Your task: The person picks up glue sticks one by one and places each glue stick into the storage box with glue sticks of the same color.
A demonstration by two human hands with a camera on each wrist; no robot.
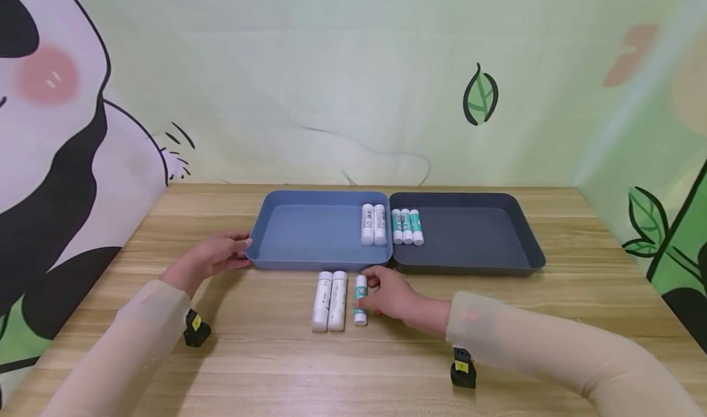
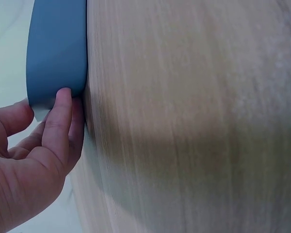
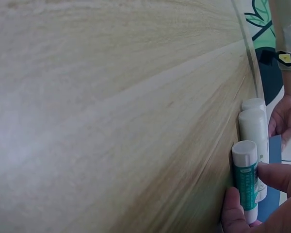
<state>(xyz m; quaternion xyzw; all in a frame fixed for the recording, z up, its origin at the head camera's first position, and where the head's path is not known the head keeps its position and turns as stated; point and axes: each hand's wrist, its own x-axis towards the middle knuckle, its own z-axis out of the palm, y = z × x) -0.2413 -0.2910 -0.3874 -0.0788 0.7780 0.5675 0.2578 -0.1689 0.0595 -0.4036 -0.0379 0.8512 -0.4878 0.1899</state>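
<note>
My right hand (image 1: 393, 293) pinches a small glue stick (image 1: 361, 309) with a green label and white cap, lying on the table in front of the trays. Thumb and fingers are on either side of it in the right wrist view. Beside that glue stick are two larger white glue sticks (image 1: 322, 301), side by side. My left hand (image 1: 221, 254) grips the near left corner of the blue tray (image 1: 309, 265), thumb at the rim and fingers against the outer wall in the left wrist view.
The blue tray holds two white glue sticks (image 1: 373, 225) at its right end. Touching it on the right, a dark grey tray (image 1: 469, 270) holds three green-labelled glue sticks (image 1: 407, 226) at its left end. Behind the wooden table (image 1: 265, 368) hangs a printed backdrop (image 1: 287, 97).
</note>
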